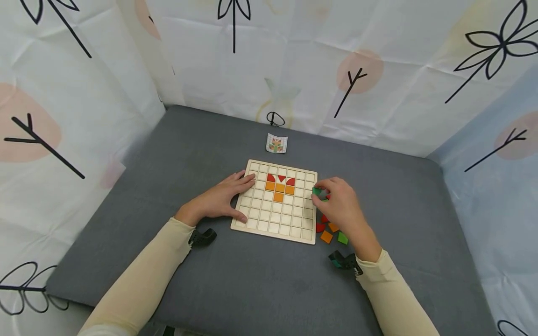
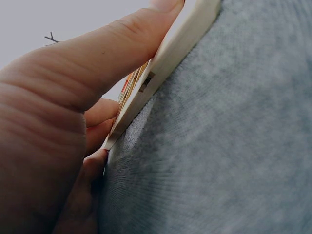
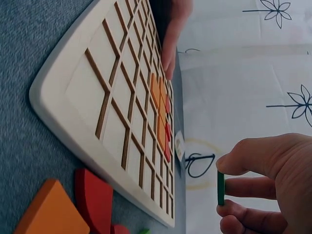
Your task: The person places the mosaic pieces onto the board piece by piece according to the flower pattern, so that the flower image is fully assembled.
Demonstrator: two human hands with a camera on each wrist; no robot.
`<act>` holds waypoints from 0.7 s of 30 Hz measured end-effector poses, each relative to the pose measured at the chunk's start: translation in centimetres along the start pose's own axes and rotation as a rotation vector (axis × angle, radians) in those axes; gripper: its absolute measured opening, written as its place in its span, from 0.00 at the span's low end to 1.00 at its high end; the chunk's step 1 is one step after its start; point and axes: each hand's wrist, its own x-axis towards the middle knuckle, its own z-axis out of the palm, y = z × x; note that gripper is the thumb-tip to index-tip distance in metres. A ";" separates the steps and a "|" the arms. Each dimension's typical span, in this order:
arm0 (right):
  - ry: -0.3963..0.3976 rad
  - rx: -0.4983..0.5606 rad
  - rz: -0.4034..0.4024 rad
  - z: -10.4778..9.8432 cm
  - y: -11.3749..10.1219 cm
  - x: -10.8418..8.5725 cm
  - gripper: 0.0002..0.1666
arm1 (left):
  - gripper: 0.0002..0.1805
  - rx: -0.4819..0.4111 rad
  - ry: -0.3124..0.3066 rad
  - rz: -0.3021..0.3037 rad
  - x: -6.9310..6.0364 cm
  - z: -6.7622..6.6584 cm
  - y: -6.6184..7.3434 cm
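Observation:
A wooden grid board (image 1: 269, 219) lies on the grey table, with orange squares (image 1: 279, 187) and red pieces (image 1: 291, 181) set in cells of its upper middle. My left hand (image 1: 220, 195) rests on the board's left edge, thumb near the lower corner and fingers spread over the side; the left wrist view shows the thumb (image 2: 131, 41) across the rim. My right hand (image 1: 342, 205) pinches a green tile (image 1: 316, 191) by the board's right edge. In the right wrist view the tile (image 3: 221, 188) is seen edge-on between thumb and fingers.
Loose pieces lie right of the board, partly under my right hand: an orange square (image 1: 326, 237), a red piece (image 1: 320, 227), a light green piece (image 1: 343, 238) and several others. A small pattern card (image 1: 276, 143) lies beyond the board. Patterned cloth (image 1: 311, 60) hangs around the table.

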 end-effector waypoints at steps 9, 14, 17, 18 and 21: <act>-0.005 0.016 -0.043 0.8 -1.2 0.2 0.12 | 0.67 0.004 -0.001 0.004 -0.2 -0.1 0.2; 0.000 0.029 -0.066 1.6 -1.7 0.6 0.11 | 0.67 -0.002 0.004 0.003 -0.3 -0.2 0.2; -0.008 0.035 -0.072 2.0 -1.9 0.7 0.11 | 0.67 0.001 0.004 0.007 -0.2 -0.2 0.1; -0.014 0.037 -0.072 2.2 -2.0 0.7 0.11 | 0.67 0.001 0.003 0.009 -0.2 -0.1 0.1; -0.027 0.045 -0.075 2.6 -2.2 0.8 0.11 | 0.67 0.004 0.001 0.012 -0.2 -0.1 0.1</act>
